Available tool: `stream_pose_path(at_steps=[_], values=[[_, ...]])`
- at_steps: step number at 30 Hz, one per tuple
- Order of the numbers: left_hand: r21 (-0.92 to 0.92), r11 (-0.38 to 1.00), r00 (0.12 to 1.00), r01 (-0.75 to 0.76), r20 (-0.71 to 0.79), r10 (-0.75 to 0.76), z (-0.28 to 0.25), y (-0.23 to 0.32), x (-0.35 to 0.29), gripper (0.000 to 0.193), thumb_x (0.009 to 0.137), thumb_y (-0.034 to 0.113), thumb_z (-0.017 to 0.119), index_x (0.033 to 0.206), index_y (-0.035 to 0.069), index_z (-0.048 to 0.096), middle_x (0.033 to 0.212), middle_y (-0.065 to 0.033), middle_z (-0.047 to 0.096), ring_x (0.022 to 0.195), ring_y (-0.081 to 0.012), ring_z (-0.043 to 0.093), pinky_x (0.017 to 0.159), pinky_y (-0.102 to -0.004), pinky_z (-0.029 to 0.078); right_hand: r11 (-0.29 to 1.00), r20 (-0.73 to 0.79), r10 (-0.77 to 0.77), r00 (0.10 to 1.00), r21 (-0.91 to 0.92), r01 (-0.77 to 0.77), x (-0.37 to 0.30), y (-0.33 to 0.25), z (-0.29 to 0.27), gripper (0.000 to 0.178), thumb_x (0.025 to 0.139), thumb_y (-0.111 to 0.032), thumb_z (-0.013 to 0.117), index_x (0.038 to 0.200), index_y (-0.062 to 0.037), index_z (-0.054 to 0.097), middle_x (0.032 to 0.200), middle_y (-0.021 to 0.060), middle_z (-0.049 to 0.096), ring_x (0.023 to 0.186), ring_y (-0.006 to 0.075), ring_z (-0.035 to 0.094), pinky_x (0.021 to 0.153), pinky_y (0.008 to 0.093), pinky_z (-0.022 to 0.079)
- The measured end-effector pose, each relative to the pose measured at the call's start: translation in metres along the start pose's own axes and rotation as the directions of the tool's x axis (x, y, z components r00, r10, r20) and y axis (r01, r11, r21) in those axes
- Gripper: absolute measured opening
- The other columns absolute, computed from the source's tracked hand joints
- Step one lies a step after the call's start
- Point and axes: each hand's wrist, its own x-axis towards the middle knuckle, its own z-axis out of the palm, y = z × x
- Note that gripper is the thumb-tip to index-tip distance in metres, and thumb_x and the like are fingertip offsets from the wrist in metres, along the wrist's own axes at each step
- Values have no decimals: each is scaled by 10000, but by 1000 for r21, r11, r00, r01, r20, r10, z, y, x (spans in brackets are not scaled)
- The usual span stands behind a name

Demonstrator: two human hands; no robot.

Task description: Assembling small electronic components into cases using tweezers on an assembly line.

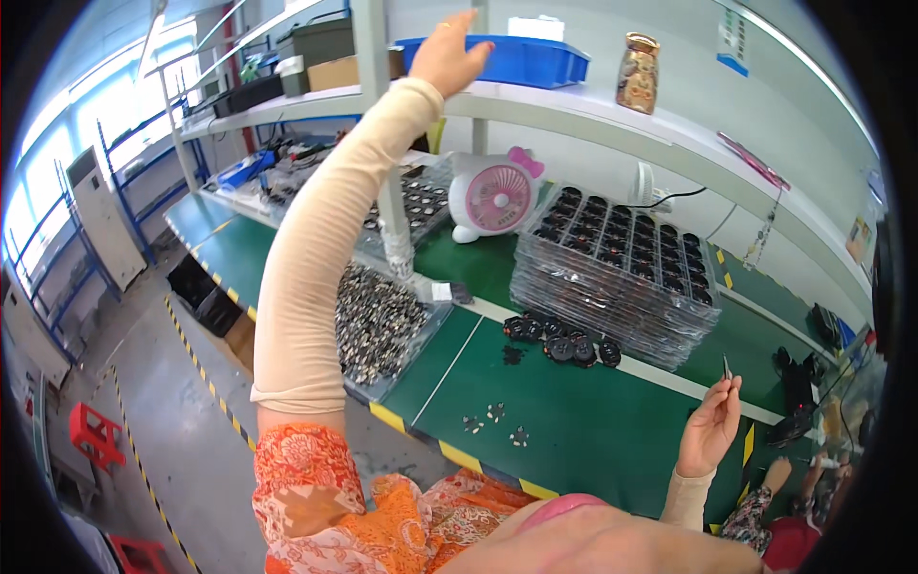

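My left hand (449, 55) is raised to the shelf, fingers stretched and thumb apart, in front of the rim of a blue plastic bin (535, 63). Nothing shows in its grasp. Lower right, my right hand (711, 426) is closed in an upright pinch on a small thin pointed metal piece (727, 367); its kind is not clear. Between the hands, round black parts (574, 346) lie in a cluster on the green bench (574, 435). Little black pieces (513, 355) sit beside them. Nearer are three small groups of tiny dark and pale parts (495, 413).
Stacked clear trays (612, 287) hold round black parts. Left of them stand a white-and-pink fan (497, 196) and a tray of small metal parts (382, 320). A patterned jar (639, 75) is on the shelf (593, 110). A co-worker's hand (776, 473) appears at right.
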Motion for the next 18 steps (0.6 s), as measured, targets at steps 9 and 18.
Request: stream_pose_path(at_steps=[9, 18], values=[[154, 985, 980, 70, 173, -97, 156, -27, 148, 537, 965, 374, 512, 1350, 1, 493, 1190, -383, 559, 996, -512, 605, 904, -526, 497, 984, -212, -64, 975, -174, 27, 27, -4, -22, 264, 988, -30, 526, 1233, 46, 589, 1186, 189, 641, 1042, 236, 654, 911, 258, 582], [478, 867, 981, -140, 184, 57, 260, -103, 201, 425, 1048, 321, 326, 1316, 115, 583, 1364, -393, 438, 1162, -498, 560, 1028, -482, 449, 939, -315, -175, 933, -338, 62, 46, -35, -45, 246, 980, -40, 545, 1206, 32, 609, 1160, 171, 659, 1008, 223, 663, 904, 259, 584]])
